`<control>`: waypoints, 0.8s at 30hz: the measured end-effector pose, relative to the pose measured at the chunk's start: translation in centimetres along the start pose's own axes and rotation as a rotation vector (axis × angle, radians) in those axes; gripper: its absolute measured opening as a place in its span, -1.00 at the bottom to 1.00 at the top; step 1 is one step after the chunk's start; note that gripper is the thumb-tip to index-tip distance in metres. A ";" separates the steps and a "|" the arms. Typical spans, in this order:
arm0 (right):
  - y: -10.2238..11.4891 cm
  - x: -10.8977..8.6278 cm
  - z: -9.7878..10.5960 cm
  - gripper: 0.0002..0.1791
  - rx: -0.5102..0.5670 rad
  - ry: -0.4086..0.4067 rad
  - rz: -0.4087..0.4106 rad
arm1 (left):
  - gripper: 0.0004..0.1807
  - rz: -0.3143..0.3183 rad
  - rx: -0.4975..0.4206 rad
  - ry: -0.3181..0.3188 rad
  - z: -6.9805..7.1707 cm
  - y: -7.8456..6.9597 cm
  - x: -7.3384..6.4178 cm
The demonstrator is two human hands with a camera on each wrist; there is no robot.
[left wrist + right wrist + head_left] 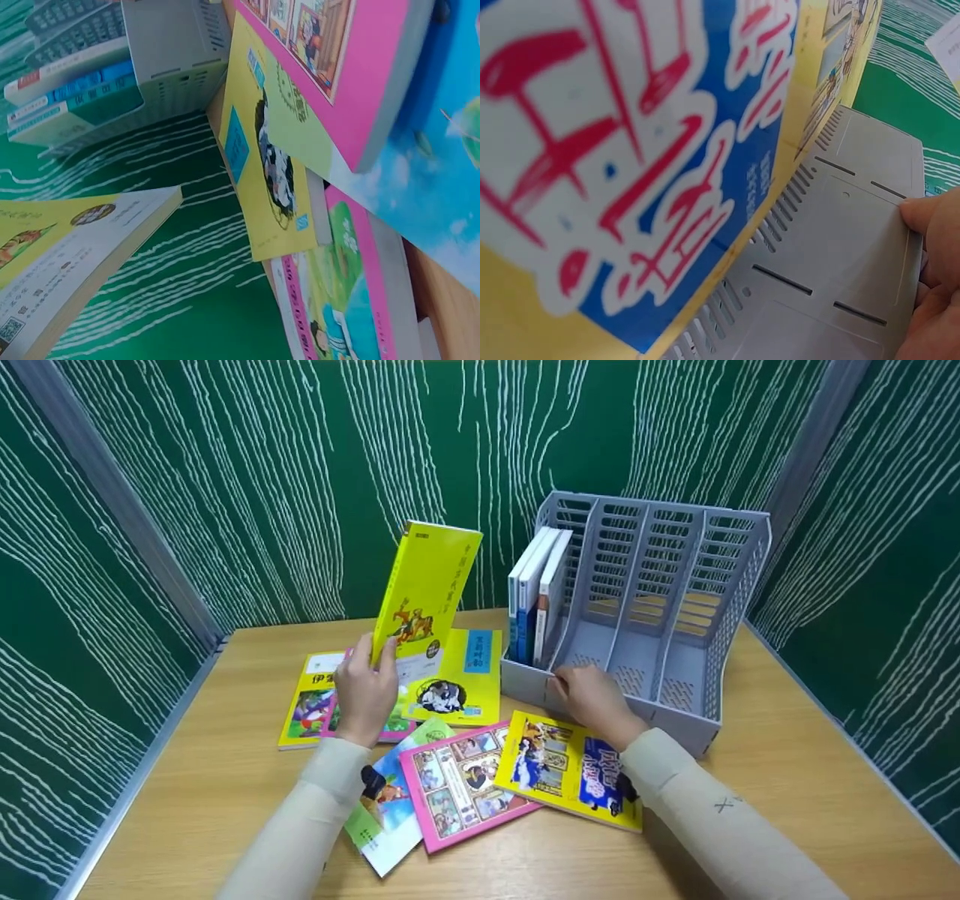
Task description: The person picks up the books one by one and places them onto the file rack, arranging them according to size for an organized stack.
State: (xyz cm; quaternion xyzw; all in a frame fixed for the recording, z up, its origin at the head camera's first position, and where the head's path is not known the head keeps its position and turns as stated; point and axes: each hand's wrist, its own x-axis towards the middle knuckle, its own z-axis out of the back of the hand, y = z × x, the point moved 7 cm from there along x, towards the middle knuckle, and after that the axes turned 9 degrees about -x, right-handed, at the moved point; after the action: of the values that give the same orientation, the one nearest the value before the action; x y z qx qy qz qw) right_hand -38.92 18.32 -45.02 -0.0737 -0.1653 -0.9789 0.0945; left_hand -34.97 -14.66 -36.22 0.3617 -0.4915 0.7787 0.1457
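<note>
Left hand pinches a book, long axis near twelve o'clock; rack lies at three, gripped by right hand.

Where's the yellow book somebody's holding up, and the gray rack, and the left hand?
Yellow book [428, 585]: head view, on its cover.
Gray rack [529, 681]: head view, front wall.
Left hand [365, 690]: head view, back of hand.

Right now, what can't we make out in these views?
Left hand, fingertips except thumb: head view, behind held yellow book.
Spine titles on standing books: head view, too small.
Rack, left slot's floor: head view, behind those books.
Green-and-blue book, right part: head view, under pink book.
Right hand: right wrist view, cut by right edge.
</note>
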 end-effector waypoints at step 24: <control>1.4 -1.2 5.0 -0.41 0.363 -0.214 -0.027 | -0.76 -0.482 0.126 -0.024 -2.4 -5.5 -1.1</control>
State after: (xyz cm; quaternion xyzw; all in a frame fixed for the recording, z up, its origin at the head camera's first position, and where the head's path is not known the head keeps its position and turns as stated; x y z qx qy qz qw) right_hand -36.89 18.91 -40.14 -0.1567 -0.3492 -0.9208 0.0752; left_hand -32.00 -9.85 -33.93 0.4860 -0.3432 0.7462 0.2987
